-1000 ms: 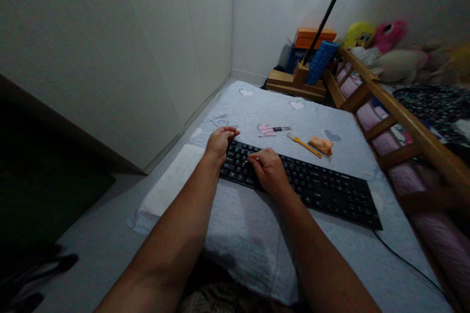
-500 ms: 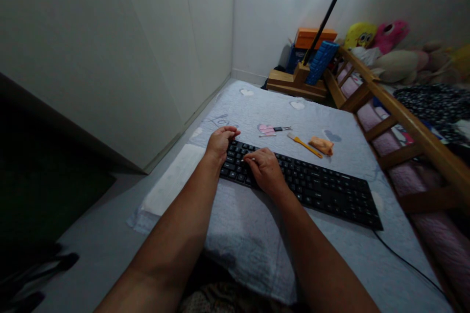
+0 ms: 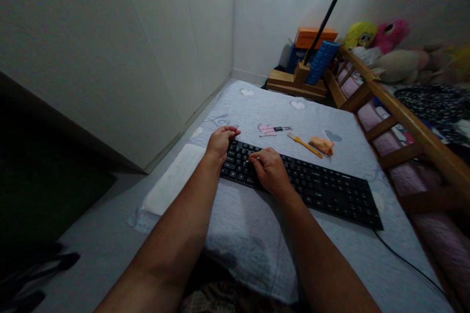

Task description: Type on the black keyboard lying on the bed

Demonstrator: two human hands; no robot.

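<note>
A black computer keyboard [image 3: 330, 190] lies slantwise on a pale blue cloth with heart prints. My left hand [image 3: 219, 143] is closed at its far left corner, bracing that end, fingers curled. Over the left-hand keys, my right hand [image 3: 270, 168] pinches a thin cotton swab [image 3: 248, 160]; just its white tip shows and the rest is hidden by the fingers. Beyond the keyboard lie another cotton swab [image 3: 268, 135], a slim tool with a black grip and metal tip [image 3: 281, 128], a yellow-handled brush [image 3: 307, 146] and a crumpled orange cloth [image 3: 321, 145].
A white folded pad [image 3: 169, 181] sits at the left edge under my left forearm. The keyboard's cable [image 3: 407, 261] trails off to the lower right. A wooden bed rail [image 3: 411, 117] runs along the right, and a pale cabinet [image 3: 147, 58] stands on the left.
My right hand has slid a little to the right along the keys with the cotton swab. The left hand and the keyboard have stayed put.
</note>
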